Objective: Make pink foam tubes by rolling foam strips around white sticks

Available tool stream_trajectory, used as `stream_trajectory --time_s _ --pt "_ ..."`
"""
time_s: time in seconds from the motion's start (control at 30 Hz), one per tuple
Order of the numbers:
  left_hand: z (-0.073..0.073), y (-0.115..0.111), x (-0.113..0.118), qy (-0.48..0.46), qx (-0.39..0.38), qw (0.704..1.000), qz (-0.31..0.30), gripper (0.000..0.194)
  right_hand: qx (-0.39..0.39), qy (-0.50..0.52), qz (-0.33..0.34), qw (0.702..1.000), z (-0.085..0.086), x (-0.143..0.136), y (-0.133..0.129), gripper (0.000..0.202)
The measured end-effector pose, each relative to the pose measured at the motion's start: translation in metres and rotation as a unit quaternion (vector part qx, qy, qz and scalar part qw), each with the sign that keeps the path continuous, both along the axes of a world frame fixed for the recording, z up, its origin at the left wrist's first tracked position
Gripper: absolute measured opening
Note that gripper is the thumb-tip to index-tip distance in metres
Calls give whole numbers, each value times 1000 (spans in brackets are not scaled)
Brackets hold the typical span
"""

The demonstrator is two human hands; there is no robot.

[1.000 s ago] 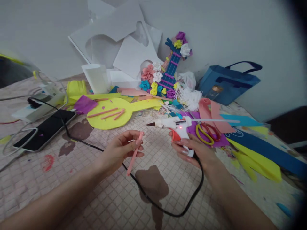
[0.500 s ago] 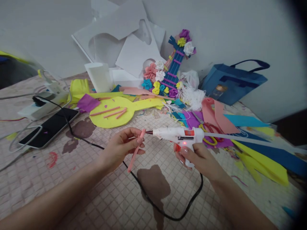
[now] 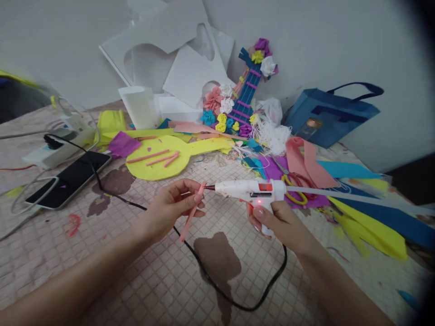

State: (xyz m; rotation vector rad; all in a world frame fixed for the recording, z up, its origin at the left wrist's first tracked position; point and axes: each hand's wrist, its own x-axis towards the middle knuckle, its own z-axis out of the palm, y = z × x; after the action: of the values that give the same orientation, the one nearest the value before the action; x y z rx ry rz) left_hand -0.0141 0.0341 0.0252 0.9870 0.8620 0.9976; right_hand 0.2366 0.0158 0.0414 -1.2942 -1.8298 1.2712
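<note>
My left hand pinches a narrow pink paper strip near its upper end, and the strip slants down toward me. My right hand is wrapped round the handle of a white hot glue gun, fingers at its trigger. The gun's dark nozzle meets the top end of the strip, or sits right beside it. A red light glows on its body, and a long clear glue stick sticks out of its back. Behind my left hand, a yellow guitar-shaped cutout carries several pink strips.
The gun's black cord loops across the tabletop. At left are a phone and a power strip. Scissors and coloured paper lie at right, before a blue bag. A flower-covered blue guitar leans at the back.
The glue gun and my right hand have shifted very slightly left. The nozzle stays at the strip's top end, and my left hand keeps its pinch.
</note>
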Motion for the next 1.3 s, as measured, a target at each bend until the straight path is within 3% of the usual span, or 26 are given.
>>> stream_trajectory --time_s 0.47,0.57,0.67,0.77,0.87,0.93,1.0,1.07,1.1,1.2,1.3 --pt "2 0 -1 -22 -11 1000 20 21 -3 20 -8 1000 -1 2 5 50" --pt "3 0 0 -33 -24 999 28 23 -45 99 -66 992 -11 1 17 35" --pt "3 -3 2 -43 -44 998 13 22 -113 201 -161 960 -28 -3 34 29" --pt "0 -8 6 -52 -72 996 -17 21 -173 211 -200 941 -43 -1 49 27" --pt "-2 -12 9 -60 -99 992 -47 21 -175 123 -197 957 -48 11 57 36" --pt "-2 -15 11 -64 -109 990 -57 21 -76 -36 -205 975 -43 20 56 44" --pt "-2 -16 12 -65 -113 989 -64 20 83 -182 -220 955 -35 23 51 44" --pt "-1 -18 13 -61 -118 989 -68 20 177 -185 -210 943 -25 16 42 33" --pt "-2 -19 14 -58 -121 988 -70 20 176 -139 -182 957 -21 10 35 27" --pt "-4 -22 17 -50 -126 987 -82 21 65 40 -69 995 -12 -16 16 19" --pt "-7 -24 19 -49 -127 986 -101 19 -25 148 -10 989 -9 -37 3 20"
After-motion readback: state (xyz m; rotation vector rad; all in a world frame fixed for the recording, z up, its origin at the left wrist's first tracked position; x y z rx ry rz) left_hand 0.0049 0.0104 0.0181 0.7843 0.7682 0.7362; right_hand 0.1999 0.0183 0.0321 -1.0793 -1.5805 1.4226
